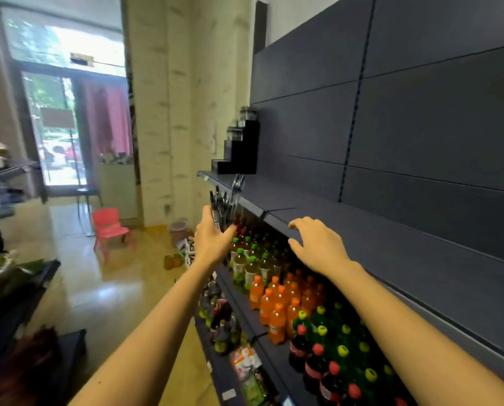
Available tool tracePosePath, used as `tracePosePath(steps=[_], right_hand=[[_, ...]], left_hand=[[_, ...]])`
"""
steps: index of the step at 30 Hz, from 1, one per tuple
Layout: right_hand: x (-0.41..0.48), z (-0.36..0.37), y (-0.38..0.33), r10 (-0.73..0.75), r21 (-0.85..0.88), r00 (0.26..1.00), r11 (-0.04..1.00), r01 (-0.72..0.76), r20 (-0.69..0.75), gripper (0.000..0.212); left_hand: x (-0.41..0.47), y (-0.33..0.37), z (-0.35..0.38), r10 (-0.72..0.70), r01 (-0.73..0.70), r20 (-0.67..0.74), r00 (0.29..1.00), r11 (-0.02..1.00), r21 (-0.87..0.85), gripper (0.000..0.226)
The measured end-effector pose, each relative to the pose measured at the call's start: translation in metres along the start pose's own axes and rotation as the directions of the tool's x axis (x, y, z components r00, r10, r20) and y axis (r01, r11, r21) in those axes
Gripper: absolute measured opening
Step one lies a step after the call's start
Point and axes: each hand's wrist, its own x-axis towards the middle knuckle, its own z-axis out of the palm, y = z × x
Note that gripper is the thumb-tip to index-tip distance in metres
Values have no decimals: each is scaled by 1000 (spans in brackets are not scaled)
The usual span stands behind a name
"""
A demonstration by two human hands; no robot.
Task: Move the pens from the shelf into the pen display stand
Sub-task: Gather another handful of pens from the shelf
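My left hand (212, 240) grips a bundle of several dark pens (225, 202), tips pointing up, just off the front edge of the dark grey shelf (362, 230). The black stepped pen display stand (239, 150) sits at the far left end of that shelf, beyond the bundle, with a few pens in its upper tiers. My right hand (318, 244) hovers over the shelf's front edge with fingers spread and relaxed, holding nothing.
Lower shelves hold green, orange and dark soda bottles (277, 306). A pink plastic chair (110, 227) stands on the shiny floor to the left, near a glass door. Another rack (25, 288) sits at the lower left. Dark back panels rise behind the shelf.
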Motion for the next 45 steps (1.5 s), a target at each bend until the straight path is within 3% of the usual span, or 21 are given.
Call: tracePosePath(steps=[6,13,36,45], right_hand=[[88,54,-76,-104,7,994,995,104,16,39],[186,96,-125,-96,40,995,995,95,16,40],[549,283,-150,-111,-29,994,993,112,25,41],[690,357,-160,22,-67,1000,998,-22,-4,37]], left_hand=[[72,-59,-64,-4,6,-39,999,999,54,37],[158,-117,-90,17,-14,-24,1000,993,116,37],[486,-344,-45,-20,23,-27,999,993,112,36],[634,-443,-26,17,-19,69,997,999,42,38]])
